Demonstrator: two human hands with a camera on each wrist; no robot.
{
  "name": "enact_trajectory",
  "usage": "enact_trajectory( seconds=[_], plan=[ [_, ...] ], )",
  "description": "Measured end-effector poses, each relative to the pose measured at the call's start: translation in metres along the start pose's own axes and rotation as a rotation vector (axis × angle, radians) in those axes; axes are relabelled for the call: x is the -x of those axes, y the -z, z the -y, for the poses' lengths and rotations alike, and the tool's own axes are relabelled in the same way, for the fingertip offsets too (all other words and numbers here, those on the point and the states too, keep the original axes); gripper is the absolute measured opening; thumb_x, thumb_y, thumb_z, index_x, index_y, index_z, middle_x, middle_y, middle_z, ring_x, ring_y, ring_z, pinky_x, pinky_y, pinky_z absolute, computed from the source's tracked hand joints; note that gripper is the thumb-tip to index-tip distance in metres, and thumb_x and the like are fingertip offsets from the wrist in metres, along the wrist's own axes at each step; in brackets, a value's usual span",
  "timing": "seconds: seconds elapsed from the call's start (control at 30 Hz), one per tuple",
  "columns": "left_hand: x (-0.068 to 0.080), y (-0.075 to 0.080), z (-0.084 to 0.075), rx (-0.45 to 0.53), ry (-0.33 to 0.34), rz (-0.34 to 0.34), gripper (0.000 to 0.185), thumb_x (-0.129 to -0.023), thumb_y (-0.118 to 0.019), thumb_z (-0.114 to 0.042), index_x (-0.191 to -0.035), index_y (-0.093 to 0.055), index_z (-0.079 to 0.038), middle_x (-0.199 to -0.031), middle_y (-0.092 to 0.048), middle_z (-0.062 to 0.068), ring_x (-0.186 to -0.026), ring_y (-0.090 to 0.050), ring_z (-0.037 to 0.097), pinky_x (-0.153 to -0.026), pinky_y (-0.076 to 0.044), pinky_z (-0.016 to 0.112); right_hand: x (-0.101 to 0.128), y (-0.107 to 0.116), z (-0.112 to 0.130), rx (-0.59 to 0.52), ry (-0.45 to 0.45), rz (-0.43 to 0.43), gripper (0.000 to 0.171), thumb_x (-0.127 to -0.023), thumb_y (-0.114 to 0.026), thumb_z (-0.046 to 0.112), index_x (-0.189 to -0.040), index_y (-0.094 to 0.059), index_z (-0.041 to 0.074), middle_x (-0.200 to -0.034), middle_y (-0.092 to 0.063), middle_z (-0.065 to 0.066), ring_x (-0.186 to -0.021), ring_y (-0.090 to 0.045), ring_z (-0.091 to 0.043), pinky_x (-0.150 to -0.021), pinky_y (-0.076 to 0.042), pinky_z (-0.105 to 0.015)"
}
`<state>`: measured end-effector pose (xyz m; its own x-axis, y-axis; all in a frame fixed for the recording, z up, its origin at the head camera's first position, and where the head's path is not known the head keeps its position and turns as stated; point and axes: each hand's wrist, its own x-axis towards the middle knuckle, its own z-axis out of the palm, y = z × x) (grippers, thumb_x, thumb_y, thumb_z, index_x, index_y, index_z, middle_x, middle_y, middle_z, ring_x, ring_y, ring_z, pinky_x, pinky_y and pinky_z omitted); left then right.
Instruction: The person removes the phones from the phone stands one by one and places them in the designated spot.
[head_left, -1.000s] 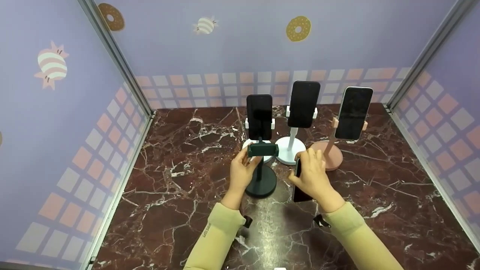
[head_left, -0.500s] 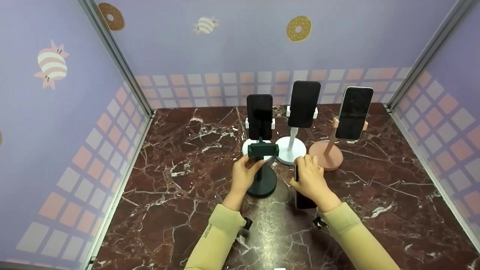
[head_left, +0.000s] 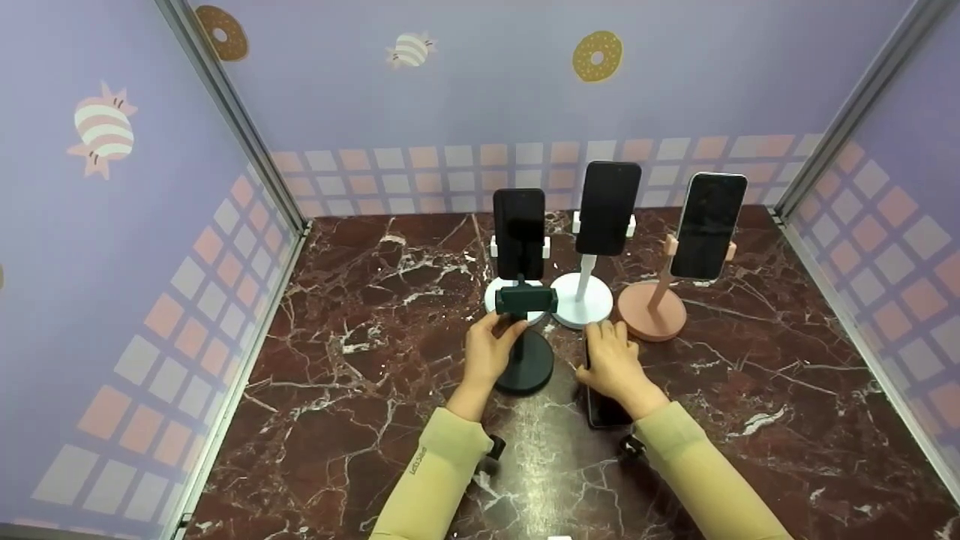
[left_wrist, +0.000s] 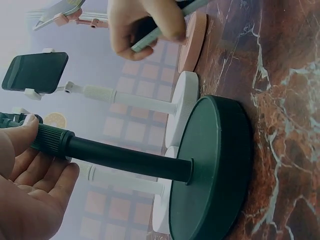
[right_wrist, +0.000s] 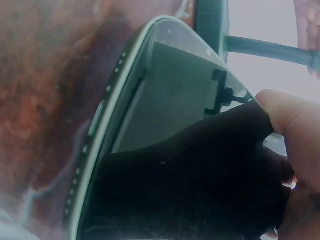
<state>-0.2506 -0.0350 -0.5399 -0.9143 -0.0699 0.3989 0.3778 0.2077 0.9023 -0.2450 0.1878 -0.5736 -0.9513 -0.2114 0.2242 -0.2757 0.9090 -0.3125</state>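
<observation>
My left hand holds the neck of a dark green phone stand. In the left wrist view, its thumb and fingers are around the ribbed collar, above the round base. The clamp at the top holds nothing. To the right of this stand, my right hand grips a smartphone with a pale green edge. The right wrist view shows the thumb on the edge of the phone's dark glossy screen. The hand covers the upper part of the phone in the head view.
Behind stand two white phone stands and a pink one, each clamping a dark-screened phone. They are close to both hands. Purple panels enclose the marbled tabletop at the back and sides.
My right hand has drawn the phone down and nearer to me, away from the pink stand. The left hand has slipped slightly lower on the green stand, which stays in place.
</observation>
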Motion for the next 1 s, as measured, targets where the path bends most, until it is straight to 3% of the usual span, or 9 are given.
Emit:
enact_trajectory(
  seconds=[0.27,0.53,0.83,1.0],
  plan=[
    [0.001,-0.001,0.001,0.012,-0.006,-0.021,0.017,-0.089,-0.079,-0.005,-0.100,-0.075,0.007,-0.101,-0.077,0.025,-0.098,-0.076,0.039,-0.086,-0.062,0.049,-0.008,-0.007,-0.003,-0.017,-0.004,0.090,0.058,-0.068,-0.083,0.018,-0.114,-0.051,0.000,-0.114,-0.057,-0.027,-0.110,-0.045,-0.046,-0.074,-0.047,-0.065],
    [0.001,-0.002,0.002,-0.027,-0.022,-0.033,0.015,-0.088,-0.079,-0.004,-0.098,-0.075,0.007,-0.099,-0.077,0.024,-0.096,-0.076,0.037,-0.083,-0.063,0.042,-0.018,-0.014,-0.010,-0.043,-0.022,0.209,0.059,-0.071,-0.082,0.021,-0.117,-0.051,0.000,-0.116,-0.056,-0.027,-0.112,-0.045,-0.046,-0.075,-0.046,-0.063],
    [0.003,-0.003,0.002,-0.066,-0.013,-0.028,0.019,-0.091,-0.079,-0.011,-0.097,-0.074,0.006,-0.096,-0.078,0.022,-0.091,-0.076,0.035,-0.078,-0.062,0.035,-0.021,-0.019,-0.015,-0.089,-0.071,0.330,0.048,-0.083,-0.077,0.024,-0.114,-0.051,0.000,-0.114,-0.055,-0.026,-0.111,-0.045,-0.045,-0.081,-0.047,-0.063],
    [0.003,-0.004,0.002,-0.049,-0.014,-0.049,0.016,-0.090,-0.079,-0.009,-0.094,-0.074,0.006,-0.094,-0.078,0.021,-0.088,-0.076,0.032,-0.077,-0.062,0.032,-0.022,-0.022,-0.016,-0.095,-0.081,0.355,0.046,-0.086,-0.072,0.025,-0.117,-0.051,-0.001,-0.116,-0.054,-0.027,-0.113,-0.044,-0.047,-0.085,-0.046,-0.065]
  ],
)
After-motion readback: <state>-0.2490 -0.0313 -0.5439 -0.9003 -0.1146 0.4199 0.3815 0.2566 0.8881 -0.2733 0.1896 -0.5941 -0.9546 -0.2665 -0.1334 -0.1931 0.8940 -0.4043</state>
